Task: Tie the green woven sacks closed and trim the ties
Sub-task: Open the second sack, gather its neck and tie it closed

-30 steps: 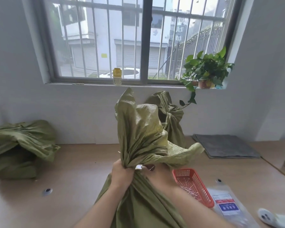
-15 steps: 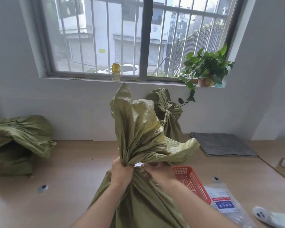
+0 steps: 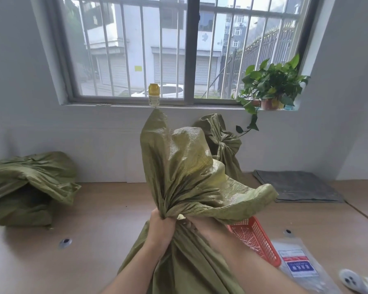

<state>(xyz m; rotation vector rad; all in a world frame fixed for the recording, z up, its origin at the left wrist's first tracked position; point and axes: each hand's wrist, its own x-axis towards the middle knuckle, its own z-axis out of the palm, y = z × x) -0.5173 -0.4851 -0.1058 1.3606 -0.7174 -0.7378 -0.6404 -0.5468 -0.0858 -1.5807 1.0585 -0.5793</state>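
A green woven sack [image 3: 185, 177] stands on the wooden bench [image 3: 94, 219] straight in front of the person. Its top is gathered into a tight neck and the loose mouth flares up and out to the right above it. The left hand [image 3: 160, 227] is wrapped in a fist round the neck, gripping the bunched cloth from the left. The right hand [image 3: 202, 227] comes in from the right against the same neck, just beside a small white end of a tie [image 3: 181, 217]. The drooping flap of the sack covers its fingertips, so I cannot tell whether they pinch the tie or only press on the cloth.

Behind this sack, against the wall, stands a second sack [image 3: 221, 143] with its neck already knotted. A third sack [image 3: 28, 187] slumps at the left end of the bench, its mouth open. Just right of the hands sits a red basket [image 3: 257, 238] holding pale offcuts, with a clear packet [image 3: 297, 264] bearing a blue and red label next to it. A grey mat [image 3: 295, 185] lies further back. A potted plant [image 3: 272, 88] and a small yellow bottle [image 3: 154, 97] stand on the window sill.
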